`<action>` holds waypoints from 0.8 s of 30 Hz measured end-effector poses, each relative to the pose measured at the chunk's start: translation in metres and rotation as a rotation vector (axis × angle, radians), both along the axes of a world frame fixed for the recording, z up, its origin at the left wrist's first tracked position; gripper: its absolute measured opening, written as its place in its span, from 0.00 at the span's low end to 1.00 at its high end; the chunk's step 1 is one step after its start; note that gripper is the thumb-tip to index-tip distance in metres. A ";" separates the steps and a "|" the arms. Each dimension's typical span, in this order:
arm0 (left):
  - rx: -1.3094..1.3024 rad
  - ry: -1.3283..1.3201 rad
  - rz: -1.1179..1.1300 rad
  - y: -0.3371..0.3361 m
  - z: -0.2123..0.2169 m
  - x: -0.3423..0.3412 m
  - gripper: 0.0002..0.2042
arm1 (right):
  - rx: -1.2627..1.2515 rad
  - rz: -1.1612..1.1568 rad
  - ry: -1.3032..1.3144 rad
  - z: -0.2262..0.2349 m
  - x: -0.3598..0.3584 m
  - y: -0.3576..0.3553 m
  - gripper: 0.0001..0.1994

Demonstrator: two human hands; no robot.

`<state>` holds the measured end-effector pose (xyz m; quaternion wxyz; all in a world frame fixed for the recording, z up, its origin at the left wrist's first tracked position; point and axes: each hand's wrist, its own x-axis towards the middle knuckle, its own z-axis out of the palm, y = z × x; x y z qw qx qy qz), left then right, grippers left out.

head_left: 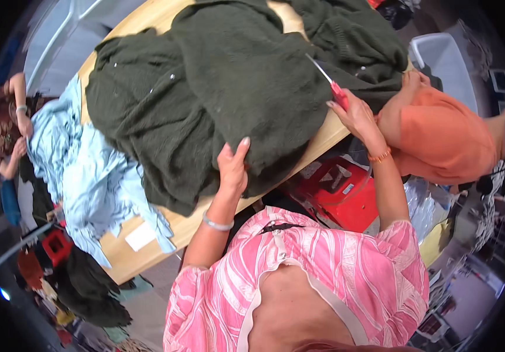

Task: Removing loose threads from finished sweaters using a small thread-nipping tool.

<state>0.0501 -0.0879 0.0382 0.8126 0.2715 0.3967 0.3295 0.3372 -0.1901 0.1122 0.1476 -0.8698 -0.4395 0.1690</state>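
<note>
A dark green knit sweater (246,88) lies spread in front of me, its lower part hanging over the near table edge. My left hand (232,169) is closed on its near edge, fingers curled into the cloth and thumb sticking up. In my right hand (355,114) is a pair of red-handled scissors (339,95), their slim blades pointing up and left over the sweater's right side. The blades look closed, and part of the handle is hidden by my fingers. More dark green knitwear (352,35) is heaped at the far right.
Light blue garments (97,182) pile on the left of the wooden table (129,261), by a white paper (141,236). Another person's hands (22,132) are at the left; a person in orange (446,135) works close at right. A red stool (340,193) stands below the table edge.
</note>
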 end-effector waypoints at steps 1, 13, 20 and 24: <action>-0.011 0.011 0.027 0.004 -0.009 -0.001 0.16 | 0.034 0.066 0.047 0.004 -0.013 -0.005 0.19; -0.096 -0.010 0.087 -0.016 -0.048 -0.004 0.15 | -0.415 0.499 0.289 0.062 -0.117 -0.045 0.19; -0.170 -0.002 0.059 -0.012 -0.033 -0.012 0.14 | -0.385 0.513 0.284 0.061 -0.122 -0.041 0.17; -0.274 0.083 -0.114 -0.019 -0.028 -0.017 0.16 | -0.292 0.433 0.295 0.053 -0.118 -0.045 0.16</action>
